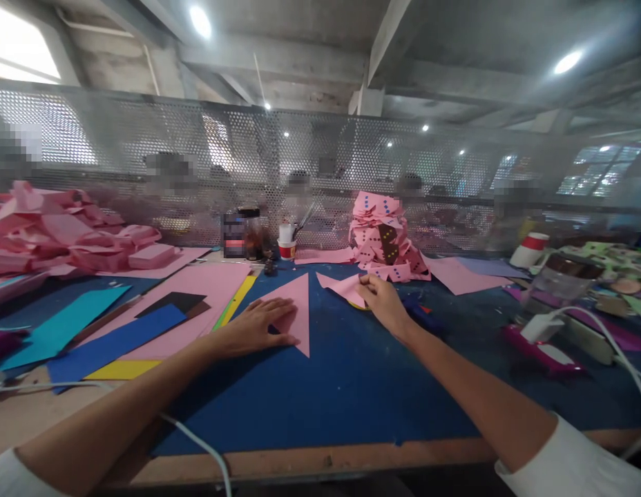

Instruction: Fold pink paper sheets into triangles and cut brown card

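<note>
Flat on the blue work mat [300,407] lies a pink triangular sheet [298,314], its long straight edge toward the right. My left hand [261,323] rests on it with the fingers spread. To the right, my right hand [378,297] pinches a second pink piece [344,286], whose pointed end reaches left toward the triangle. A bit of yellow shows beneath that piece, close to my fingers. The two pink pieces are apart, with a strip of mat between them. Whether they are paper or foam sheet I cannot tell.
Blue [118,339], teal [66,323] and black strips lie left, on larger pink sheets. Pink cut pieces [66,228] pile up far left. A dotted pink stack [380,238], paper cup [286,248] and jar [253,235] stand behind. A clear jar [556,286] and white cable stand right.
</note>
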